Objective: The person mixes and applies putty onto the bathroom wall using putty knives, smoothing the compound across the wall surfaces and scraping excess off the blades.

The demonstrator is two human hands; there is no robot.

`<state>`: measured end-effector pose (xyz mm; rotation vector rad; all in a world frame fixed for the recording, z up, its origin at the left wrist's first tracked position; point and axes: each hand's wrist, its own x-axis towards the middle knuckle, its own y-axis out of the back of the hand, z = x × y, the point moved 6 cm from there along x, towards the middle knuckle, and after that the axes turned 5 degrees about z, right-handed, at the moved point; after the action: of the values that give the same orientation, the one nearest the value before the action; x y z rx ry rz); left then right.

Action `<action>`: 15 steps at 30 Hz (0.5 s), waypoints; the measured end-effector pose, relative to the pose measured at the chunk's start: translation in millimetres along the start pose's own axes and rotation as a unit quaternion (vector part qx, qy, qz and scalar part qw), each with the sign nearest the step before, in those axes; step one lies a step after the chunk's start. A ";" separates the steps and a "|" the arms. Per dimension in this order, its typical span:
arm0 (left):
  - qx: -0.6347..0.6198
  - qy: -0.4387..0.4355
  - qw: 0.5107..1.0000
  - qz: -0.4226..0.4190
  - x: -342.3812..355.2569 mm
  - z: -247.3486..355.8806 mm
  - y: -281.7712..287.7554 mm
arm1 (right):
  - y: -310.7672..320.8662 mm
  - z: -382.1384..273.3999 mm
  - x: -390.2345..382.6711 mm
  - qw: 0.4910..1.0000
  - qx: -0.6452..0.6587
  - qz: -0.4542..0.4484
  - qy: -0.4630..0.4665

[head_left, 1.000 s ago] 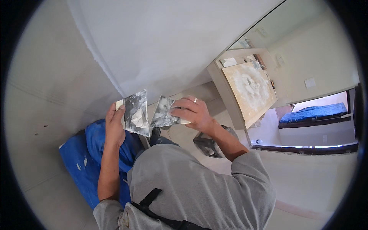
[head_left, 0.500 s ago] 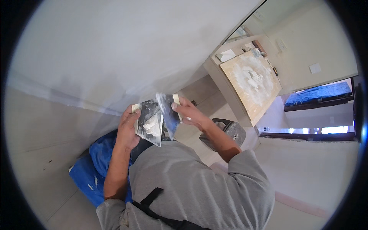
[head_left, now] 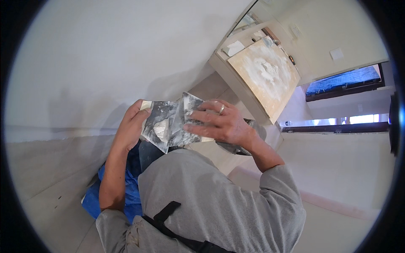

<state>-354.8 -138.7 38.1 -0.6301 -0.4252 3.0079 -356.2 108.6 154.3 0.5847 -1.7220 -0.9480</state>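
Observation:
My left hand (head_left: 133, 124) is closed on the pale handle of a wide steel putty knife (head_left: 152, 122), whose smeared blade carries a lump of white paste (head_left: 160, 129). My right hand (head_left: 223, 124) grips a second wide putty knife (head_left: 183, 105), its fingers spread over the smeared blade, with a ring on one of them. The second blade overlaps or touches the right part of the first one, at about waist height in front of my grey shirt.
A tan board (head_left: 249, 76) with white paste rests on a cabinet at upper right, small tools beside it. A grey bucket (head_left: 257, 130) is partly behind my right arm. Blue sheeting (head_left: 95, 200) lies left of my body. A pale wall (head_left: 105, 50) rises ahead.
The right knife has turned from nearly edge-on to flatter across the left one, the back of my right hand now showing. The left knife has risen slightly. The view has shifted.

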 end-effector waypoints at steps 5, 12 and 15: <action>0.016 -0.011 1.000 0.018 -3.5 8.9 -24.3 | -10.1 -19.6 -0.1 0.996 -0.046 -0.048 0.062; -0.004 -0.018 0.998 0.067 -13.2 4.8 -1.6 | -28.0 -19.6 -9.2 0.994 -0.001 -0.098 0.039; -0.065 -0.053 0.976 0.201 -24.4 4.4 33.1 | -44.4 -8.9 -20.3 0.986 0.002 -0.162 0.027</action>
<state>-333.6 -173.9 42.4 -0.6329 -0.5650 3.4324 -343.6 96.0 108.0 0.9043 -1.6090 -1.1444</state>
